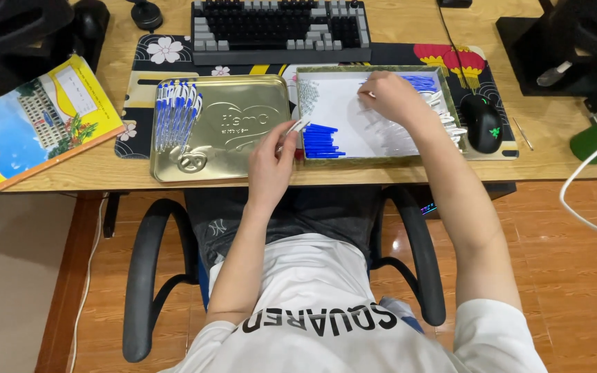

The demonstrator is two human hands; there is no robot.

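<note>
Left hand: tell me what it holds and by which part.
The left hand pinches a thin clear pen barrel at its lower end, the rest angling up toward the tray. The right hand reaches into that tray; its hold cannot be told.

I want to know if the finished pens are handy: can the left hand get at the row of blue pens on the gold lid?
Probably yes. The left hand hovers over the gold lid's right edge, and the pens lie uncovered at its left end, with only bare lid between.

Bare gold lid [243,138] lies open between pen row [176,114] left and tray [378,157] right; keyboard [281,31] blocks far side, mouse [484,123] probably crowds right.
</note>
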